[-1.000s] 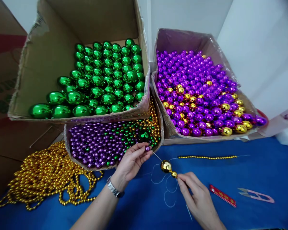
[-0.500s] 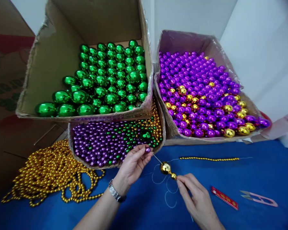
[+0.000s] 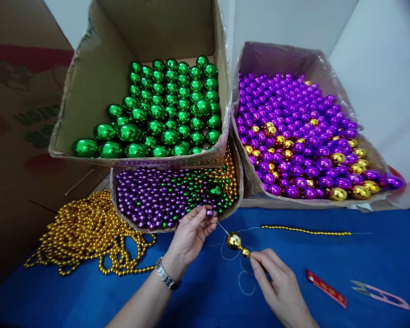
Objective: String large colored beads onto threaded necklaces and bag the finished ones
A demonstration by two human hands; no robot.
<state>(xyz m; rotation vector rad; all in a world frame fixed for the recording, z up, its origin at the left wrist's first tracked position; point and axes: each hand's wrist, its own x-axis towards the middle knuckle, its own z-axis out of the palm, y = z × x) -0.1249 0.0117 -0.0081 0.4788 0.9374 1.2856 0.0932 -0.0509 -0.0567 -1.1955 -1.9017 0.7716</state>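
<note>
Between the fingertips of my left hand (image 3: 194,232) is a small purple bead (image 3: 209,212), pinched at one end of a thin needle (image 3: 222,227). The needle runs down to a large gold bead (image 3: 233,240), with smaller gold beads (image 3: 245,252) against it. My right hand (image 3: 276,280) is closed in a pinch at the lower end of this short row, touching the last small gold bead; its fingers hide the needle's other end. Loose clear thread (image 3: 241,280) curls on the blue cloth below the beads.
A box of green balls (image 3: 136,152) overhangs a bin of small purple, green and gold beads (image 3: 150,196). At right stands a box of purple and gold beads (image 3: 294,159). Gold bead strands (image 3: 89,232), a gold strip (image 3: 307,230), a red packet (image 3: 326,288) and thread snips (image 3: 381,294) lie around.
The view has turned slightly left, so the boxes and table items appear farther right. Both hands keep the same grip on the bead and the beaded needle.
</note>
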